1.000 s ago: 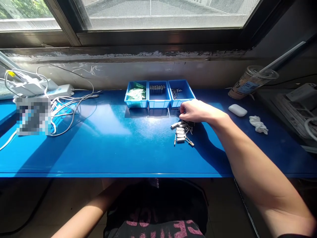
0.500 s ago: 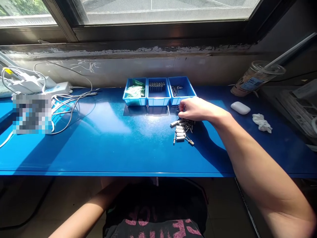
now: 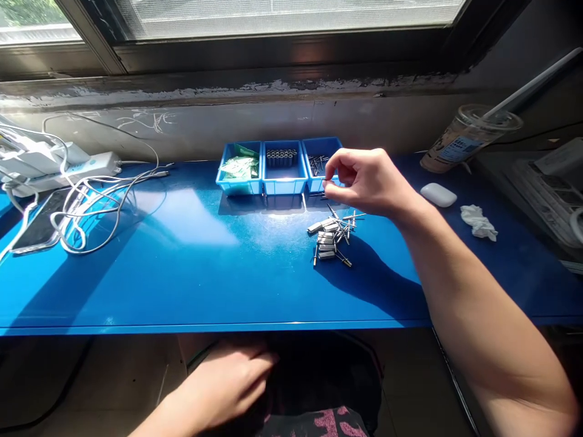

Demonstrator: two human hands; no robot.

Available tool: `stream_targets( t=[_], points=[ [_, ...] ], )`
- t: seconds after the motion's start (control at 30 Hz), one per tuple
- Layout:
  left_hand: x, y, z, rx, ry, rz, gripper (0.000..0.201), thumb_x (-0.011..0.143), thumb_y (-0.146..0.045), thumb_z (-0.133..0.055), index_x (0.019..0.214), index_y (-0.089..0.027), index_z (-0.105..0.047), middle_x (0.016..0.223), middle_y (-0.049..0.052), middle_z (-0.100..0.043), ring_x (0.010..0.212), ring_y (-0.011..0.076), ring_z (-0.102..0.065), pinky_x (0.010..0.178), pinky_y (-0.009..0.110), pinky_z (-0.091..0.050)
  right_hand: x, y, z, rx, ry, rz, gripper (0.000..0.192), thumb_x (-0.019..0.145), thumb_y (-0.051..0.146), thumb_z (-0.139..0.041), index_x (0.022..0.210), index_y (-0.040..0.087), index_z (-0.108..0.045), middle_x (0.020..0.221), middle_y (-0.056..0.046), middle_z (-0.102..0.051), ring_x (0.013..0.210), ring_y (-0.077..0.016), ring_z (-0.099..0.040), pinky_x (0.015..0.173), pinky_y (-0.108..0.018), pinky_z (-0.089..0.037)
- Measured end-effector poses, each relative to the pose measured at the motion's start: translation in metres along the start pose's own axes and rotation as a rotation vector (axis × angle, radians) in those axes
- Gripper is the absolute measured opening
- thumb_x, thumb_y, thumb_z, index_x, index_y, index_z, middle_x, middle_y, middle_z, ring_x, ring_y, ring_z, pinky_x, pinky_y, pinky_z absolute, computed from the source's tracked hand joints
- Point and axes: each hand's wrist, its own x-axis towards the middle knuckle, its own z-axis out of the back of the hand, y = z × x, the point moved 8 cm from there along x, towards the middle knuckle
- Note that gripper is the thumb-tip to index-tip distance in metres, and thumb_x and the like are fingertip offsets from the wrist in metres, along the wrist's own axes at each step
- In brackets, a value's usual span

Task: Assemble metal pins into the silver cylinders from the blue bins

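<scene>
Head view: your right hand (image 3: pixel 368 182) hovers by the right blue bin (image 3: pixel 316 186), grip nearly together, hold unclear; your left hand (image 3: pixel 237 371) curls nearer, hold untellable. Blind rivets (image 3: pixel 345 260) and metal blocks (image 3: pixel 326 240) lie mid-tabletop (image 3: pixel 255 267). Likely a part-transfer step; the next move needs precise fingertips.

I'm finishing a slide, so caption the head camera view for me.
Curled right hand near the rightmost blue bin, loose metal parts lying on the blue table.
</scene>
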Motion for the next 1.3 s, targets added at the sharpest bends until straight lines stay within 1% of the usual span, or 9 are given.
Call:
stream_targets(
  t=[0.17,0.27,0.37,0.5,0.63,0.73,0.87,1.03,1.3],
  points=[
    [0.002,-0.041,0.121,0.242,-0.478,-0.345,0.031,0.093,-0.019,-0.063,0.12,-0.032,-0.073,0.078,0.004,-0.072,0.063,0.0193,-0.065,0.056,0.034,-0.056,0.0,-0.003,0.012,0.071,-0.229,0.018,0.007,0.085,0.031,-0.071,0.082,0.025,-0.068,0.096,-0.006,-0.069,0.076,-0.0195,-0.061,0.069,-0.04,-0.056],
    [0.03,-0.034,0.179,0.356,-0.664,-0.446,0.029,0.091,-0.016,-0.068,0.117,-0.029,-0.072,0.077,0.002,-0.072,0.064,0.0177,-0.066,0.058,0.033,-0.056,0.001,-0.015,0.009,0.153,-0.215,-0.049,0.016,0.088,0.039,-0.072,0.089,0.024,-0.069,0.1,-0.006,-0.073,0.076,-0.02,-0.066,0.068,-0.039,-0.057],
    [0.072,-0.013,0.212,0.495,-0.789,-0.491,0.017,0.091,-0.016,-0.065,0.101,-0.026,-0.073,0.071,-0.001,-0.071,0.059,0.0149,-0.064,0.058,0.03,-0.053,0.002,-0.016,0.009,0.293,-0.23,-0.017,0.019,0.089,0.039,-0.073,0.1,0.024,-0.069,0.102,-0.005,-0.075,0.083,-0.0199,-0.07,0.072,-0.037,-0.059],
    [0.117,0.022,0.214,0.596,-0.8,-0.442,0.016,0.091,-0.02,-0.058,0.092,-0.023,-0.074,0.068,-0.001,-0.072,0.059,0.014,-0.064,0.059,0.027,-0.051,0.003,-0.014,0.008,0.427,-0.239,-0.067,0.035,0.091,0.034,-0.071,0.125,0.028,-0.063,0.108,-0.004,-0.077,0.098,-0.0221,-0.074,0.077,-0.037,-0.062],
    [0.111,0.043,0.21,0.373,-0.886,-0.41,0.016,0.092,-0.018,-0.059,0.096,-0.017,-0.074,0.072,0.0,-0.074,0.059,0.0111,-0.064,0.061,0.023,-0.052,0.003,-0.012,0.012,0.561,-0.248,-0.071,0.023,0.088,0.034,-0.075,0.108,0.026,-0.067,0.107,-0.006,-0.079,0.081,-0.0195,-0.072,0.067,-0.036,-0.058],
    [0.107,0.062,0.214,0.186,-0.877,-0.268,0.016,0.094,-0.018,-0.059,0.094,-0.015,-0.075,0.069,-0.001,-0.071,0.055,0.009,-0.059,0.059,0.02,-0.049,0.003,-0.018,0.014,0.738,-0.236,-0.086,0.021,0.087,0.035,-0.077,0.102,0.024,-0.068,0.105,-0.007,-0.079,0.068,-0.0163,-0.067,0.06,-0.035,-0.05],
    [0.108,0.082,0.225,0.068,-0.918,-0.14,0.017,0.093,-0.023,-0.061,0.093,-0.016,-0.076,0.064,-0.003,-0.066,0.053,0.0095,-0.055,0.057,0.021,-0.045,0.004,-0.038,0.013,0.858,-0.241,-0.195,0.028,0.088,0.052,-0.077,0.082,0.028,-0.065,0.081,-0.001,-0.07,0.061,-0.0164,-0.055,0.057,-0.037,-0.04],
    [0.108,0.083,0.228,0.051,-0.915,-0.162,0.016,0.092,-0.022,-0.062,0.092,-0.015,-0.077,0.063,-0.003,-0.064,0.052,0.0092,-0.053,0.056,0.021,-0.043,0.005,-0.065,0.004,0.829,-0.23,-0.349,0.047,0.083,0.055,-0.081,0.061,0.03,-0.047,0.058,0.002,-0.037,0.055,-0.0161,-0.025,0.054,-0.035,-0.022],
    [0.103,0.071,0.227,0.107,-0.921,-0.208,0.014,0.092,-0.018,-0.063,0.093,-0.014,-0.076,0.066,-0.002,-0.066,0.055,0.0091,-0.057,0.059,0.021,-0.046,0.001,-0.078,0.004,0.491,-0.336,-0.455,0.04,0.084,0.055,-0.081,0.068,0.022,-0.064,0.062,0.0,-0.058,0.049,-0.0132,-0.047,0.052,-0.033,-0.037]
  ],
)
